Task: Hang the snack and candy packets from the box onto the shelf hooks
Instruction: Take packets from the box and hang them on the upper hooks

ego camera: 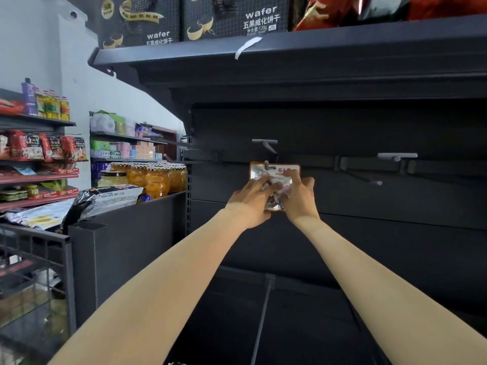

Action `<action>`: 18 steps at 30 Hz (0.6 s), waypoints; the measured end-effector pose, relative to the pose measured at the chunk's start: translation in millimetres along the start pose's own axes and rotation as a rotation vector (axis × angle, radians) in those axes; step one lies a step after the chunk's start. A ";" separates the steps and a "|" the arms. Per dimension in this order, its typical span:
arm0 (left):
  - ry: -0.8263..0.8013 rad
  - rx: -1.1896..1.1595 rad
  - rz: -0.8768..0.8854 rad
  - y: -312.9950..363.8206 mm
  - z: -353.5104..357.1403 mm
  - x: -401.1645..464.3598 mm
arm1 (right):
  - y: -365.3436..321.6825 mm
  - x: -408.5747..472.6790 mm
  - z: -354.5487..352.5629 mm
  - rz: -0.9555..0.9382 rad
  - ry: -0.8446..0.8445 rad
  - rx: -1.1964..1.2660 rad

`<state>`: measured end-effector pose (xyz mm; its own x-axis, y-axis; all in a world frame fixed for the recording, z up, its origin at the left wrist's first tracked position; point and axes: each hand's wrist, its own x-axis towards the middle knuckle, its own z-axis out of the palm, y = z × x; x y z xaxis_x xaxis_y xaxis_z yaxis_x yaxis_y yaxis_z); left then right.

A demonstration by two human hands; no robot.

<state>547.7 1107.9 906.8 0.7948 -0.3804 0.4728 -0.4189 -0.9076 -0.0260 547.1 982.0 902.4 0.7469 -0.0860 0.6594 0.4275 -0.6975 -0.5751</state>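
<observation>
A dark shelf panel (342, 127) carries grey hooks (266, 146); black wafer boxes (234, 17) stand on top

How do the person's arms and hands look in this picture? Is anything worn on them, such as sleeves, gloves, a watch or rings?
Both forearms are bare as far as the frame shows; no sleeve comes into view. The left hand and the right hand wear no gloves. No watch or bracelet shows on either wrist. The fingers are too small and blurred to tell whether there are any rings.
</observation>
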 end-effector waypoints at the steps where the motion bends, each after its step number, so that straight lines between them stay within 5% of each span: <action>1: 0.006 0.008 -0.003 1.3 -0.1 0.2 | 1.4 1.2 0.9 -0.003 0.002 0.006; 7: 0.085 -0.012 -0.041 4.1 -3.6 0.6 | 3.0 -0.1 3.4 -0.009 -0.005 -0.061; 13: 0.337 -0.131 -0.084 7.5 -11.6 -38.9 | -12.4 -31.8 5.9 -0.121 0.190 -0.130; 18: 0.440 -0.211 -0.183 -9.7 -19.5 -99.8 | -48.2 -67.5 23.7 -0.181 -0.070 0.171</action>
<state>463.9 1158.1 877.0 0.6222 -0.0672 0.7800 -0.4062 -0.8794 0.2483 488.1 1038.4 874.2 0.6808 0.0829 0.7278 0.6330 -0.5664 -0.5277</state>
